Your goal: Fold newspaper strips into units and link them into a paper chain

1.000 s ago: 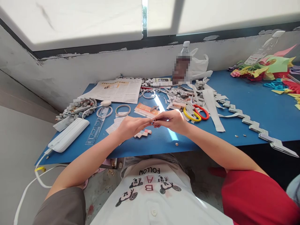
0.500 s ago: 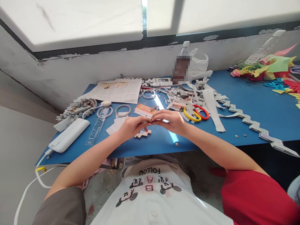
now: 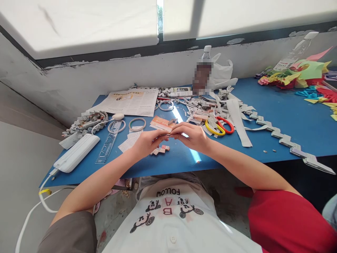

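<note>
My left hand [image 3: 147,142] and my right hand [image 3: 191,136] meet above the front middle of the table. Their fingertips pinch a small folded paper strip [image 3: 167,135], mostly hidden by the fingers. Just below it, small folded paper pieces [image 3: 161,150] in white and red lie in a short zigzag row on the blue surface. Right behind my hands is an orange-and-white printed paper [image 3: 161,122]. White printed paper slips [image 3: 130,141] lie close to my left hand.
Yellow-and-red scissors [image 3: 219,126] lie right of my hands, beside a heap of paper scraps [image 3: 202,109]. A long folded-paper chain [image 3: 285,140] runs to the right edge. At left are a white power bank [image 3: 77,153], a clear ruler [image 3: 107,147] and tape rolls [image 3: 137,124].
Both hands stay together at nearly the same place. The fingers have shifted slightly around the paper strip, and red on the pieces below now shows more. The view has moved a little.
</note>
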Motion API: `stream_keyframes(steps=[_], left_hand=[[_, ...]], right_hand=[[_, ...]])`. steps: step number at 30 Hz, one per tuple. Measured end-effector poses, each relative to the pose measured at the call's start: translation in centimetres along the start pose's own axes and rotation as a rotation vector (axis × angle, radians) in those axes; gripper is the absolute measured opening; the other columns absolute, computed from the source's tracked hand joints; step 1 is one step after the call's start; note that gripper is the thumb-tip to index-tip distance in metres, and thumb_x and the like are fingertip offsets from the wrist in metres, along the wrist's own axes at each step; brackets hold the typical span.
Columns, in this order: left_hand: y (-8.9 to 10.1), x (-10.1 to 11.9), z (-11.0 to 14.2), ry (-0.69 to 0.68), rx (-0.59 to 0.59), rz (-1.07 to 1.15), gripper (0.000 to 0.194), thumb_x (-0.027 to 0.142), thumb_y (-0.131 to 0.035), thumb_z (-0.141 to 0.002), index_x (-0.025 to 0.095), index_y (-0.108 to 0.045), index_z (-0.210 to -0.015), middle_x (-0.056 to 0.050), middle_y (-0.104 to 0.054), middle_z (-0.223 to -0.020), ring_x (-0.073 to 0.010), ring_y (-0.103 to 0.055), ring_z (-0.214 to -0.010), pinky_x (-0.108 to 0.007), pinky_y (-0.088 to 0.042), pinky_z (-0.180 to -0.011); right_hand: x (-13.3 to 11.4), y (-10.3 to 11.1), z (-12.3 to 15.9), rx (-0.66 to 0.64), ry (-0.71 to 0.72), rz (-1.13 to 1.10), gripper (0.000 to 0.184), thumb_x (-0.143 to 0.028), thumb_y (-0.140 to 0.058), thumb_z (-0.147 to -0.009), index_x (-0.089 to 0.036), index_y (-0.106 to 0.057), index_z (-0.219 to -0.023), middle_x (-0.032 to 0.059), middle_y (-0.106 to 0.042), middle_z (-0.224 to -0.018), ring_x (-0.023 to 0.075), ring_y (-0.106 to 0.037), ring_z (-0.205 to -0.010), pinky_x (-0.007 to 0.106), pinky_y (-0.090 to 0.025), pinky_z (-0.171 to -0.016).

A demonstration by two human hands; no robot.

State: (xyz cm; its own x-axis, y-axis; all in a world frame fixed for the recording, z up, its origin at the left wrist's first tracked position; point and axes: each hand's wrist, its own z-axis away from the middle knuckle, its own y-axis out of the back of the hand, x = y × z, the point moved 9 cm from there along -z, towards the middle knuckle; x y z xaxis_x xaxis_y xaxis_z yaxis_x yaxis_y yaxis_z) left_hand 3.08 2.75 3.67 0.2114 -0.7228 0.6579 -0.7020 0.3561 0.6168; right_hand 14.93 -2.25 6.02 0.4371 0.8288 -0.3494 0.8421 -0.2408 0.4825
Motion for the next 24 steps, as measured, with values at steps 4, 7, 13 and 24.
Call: stream_keyframes(steps=[4, 7, 13, 24], left_hand=[[0.2, 0.4, 0.0, -0.058, 0.017, -0.001, 0.022, 0.032, -0.055, -0.090, 0.018, -0.069, -0.099, -0.004, -0.077, -0.084, -0.0100, -0.063, -0.049, -0.020, -0.050, -0.049], [0.5, 0.9, 0.0, -0.122, 0.041, -0.012, 0.021, 0.030, -0.055, -0.091, 0.017, -0.070, -0.098, -0.005, -0.077, -0.085, -0.0110, -0.067, -0.055, -0.019, -0.051, -0.050], [0.8, 1.8, 0.2, -0.195, 0.077, -0.055, 0.018, 0.027, -0.055, -0.092, 0.017, -0.069, -0.097, -0.003, -0.077, -0.081, -0.0108, -0.070, -0.059, -0.017, -0.052, -0.053], [-0.4, 2.2, 0.6, -0.340, 0.037, -0.435, 0.017, 0.023, -0.050, -0.093, 0.017, -0.067, -0.092, 0.000, -0.074, -0.067, -0.0087, -0.064, -0.050, -0.019, -0.041, -0.048]], right_hand=[[0.2, 0.0, 0.1, -0.013, -0.020, 0.038, 0.010, -0.025, -0.057, -0.091, -0.023, -0.066, -0.090, 0.0060, -0.071, -0.086, 0.0173, -0.069, -0.078, 0.030, -0.059, -0.069], [-0.1, 0.1, 0.1, 0.005, 0.022, 0.064, 0.009, -0.024, -0.057, -0.091, -0.022, -0.065, -0.091, 0.0053, -0.071, -0.085, 0.0160, -0.069, -0.077, 0.028, -0.059, -0.068], [-1.1, 0.3, -0.2, 0.029, 0.119, 0.035, 0.002, -0.021, -0.061, -0.089, -0.020, -0.061, -0.091, 0.0047, -0.070, -0.082, 0.0133, -0.068, -0.073, 0.024, -0.058, -0.066], [2.1, -1.7, 0.6, -0.225, -0.088, 0.154, 0.021, -0.037, -0.056, -0.092, -0.017, -0.059, -0.087, 0.0049, -0.067, -0.075, 0.0131, -0.062, -0.061, 0.024, -0.049, -0.055]])
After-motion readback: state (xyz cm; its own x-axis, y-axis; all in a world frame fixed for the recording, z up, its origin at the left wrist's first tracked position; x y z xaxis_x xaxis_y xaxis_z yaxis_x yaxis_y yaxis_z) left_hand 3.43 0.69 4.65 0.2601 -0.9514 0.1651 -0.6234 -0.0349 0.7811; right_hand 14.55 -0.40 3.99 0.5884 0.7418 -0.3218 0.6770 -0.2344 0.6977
